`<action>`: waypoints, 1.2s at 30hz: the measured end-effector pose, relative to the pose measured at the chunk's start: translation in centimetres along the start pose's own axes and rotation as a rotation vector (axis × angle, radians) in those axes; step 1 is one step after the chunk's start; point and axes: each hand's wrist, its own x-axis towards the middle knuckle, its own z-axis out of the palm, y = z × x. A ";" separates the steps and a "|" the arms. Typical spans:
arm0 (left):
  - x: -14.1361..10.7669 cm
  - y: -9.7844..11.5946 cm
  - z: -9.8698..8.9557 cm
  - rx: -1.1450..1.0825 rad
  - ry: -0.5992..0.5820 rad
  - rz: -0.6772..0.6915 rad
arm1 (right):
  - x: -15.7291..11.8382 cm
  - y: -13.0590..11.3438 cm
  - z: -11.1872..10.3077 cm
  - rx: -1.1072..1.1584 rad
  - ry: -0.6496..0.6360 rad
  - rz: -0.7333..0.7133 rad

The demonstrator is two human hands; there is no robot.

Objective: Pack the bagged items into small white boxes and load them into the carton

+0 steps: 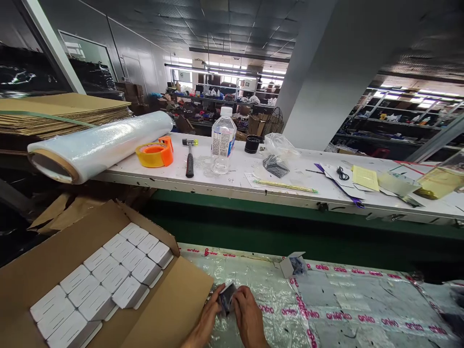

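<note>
Near the bottom centre, a small dark item [227, 298] is between my two hands, above the taped plastic-covered surface [275, 299]. My left hand [208, 316] holds it from the left side, fingers bent against its edge. The fingers of my right hand [247, 314] are pinched together at its right edge. To the left, several small white boxes [108, 273] stand in rows inside an open cardboard carton [166, 309]. An open white box [292, 265] with something dark in plastic lies on the surface to the right, away from both hands.
A white shelf [174, 179] runs across behind, bearing a plastic film roll [108, 142], orange tape dispenser [155, 153], hammer [190, 159], clear bottle [222, 142], black round container [253, 143] and plastic bag [281, 150]. Flat cardboard [72, 108] is stacked at left.
</note>
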 end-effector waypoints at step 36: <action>0.3 -2.0 1.2 -0.255 0.150 0.008 | 0.7 4.4 2.6 0.845 -0.206 0.412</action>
